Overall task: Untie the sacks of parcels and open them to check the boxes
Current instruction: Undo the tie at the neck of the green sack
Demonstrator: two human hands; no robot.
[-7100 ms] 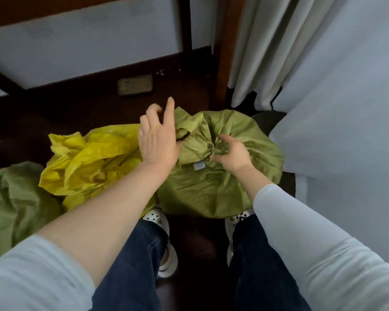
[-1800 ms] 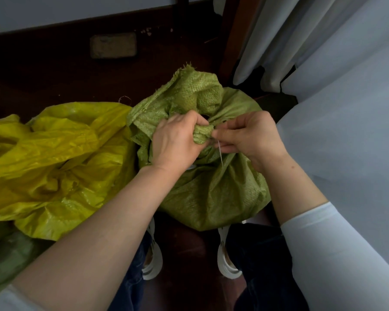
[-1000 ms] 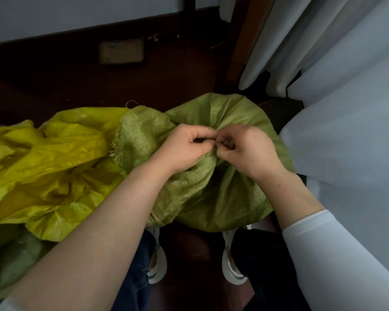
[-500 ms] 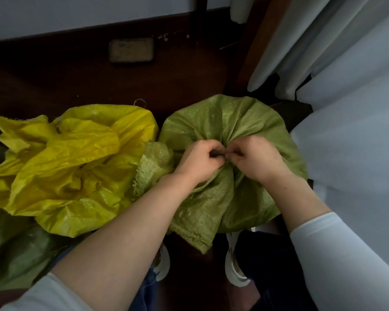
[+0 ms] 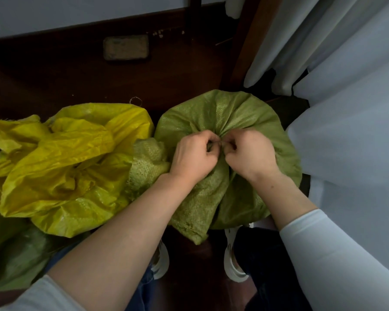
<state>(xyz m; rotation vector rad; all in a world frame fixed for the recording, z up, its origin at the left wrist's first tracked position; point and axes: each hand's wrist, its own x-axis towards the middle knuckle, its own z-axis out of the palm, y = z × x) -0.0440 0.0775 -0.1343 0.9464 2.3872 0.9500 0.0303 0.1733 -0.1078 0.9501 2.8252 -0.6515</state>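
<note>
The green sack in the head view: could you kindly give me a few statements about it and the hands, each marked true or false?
1. The left hand and the right hand both pinch the gathered neck of the green sack. True.
2. The green sack is open and boxes show inside. False: its mouth is bunched shut, and no boxes are visible.
3. A crumpled yellow sack lies to the left of the green sack. True.
4. The right hand lies flat on the yellow sack. False: its fingers are curled at the green sack's neck.
5. A pale curtain hangs beyond the green sack, to the right. True.
</note>
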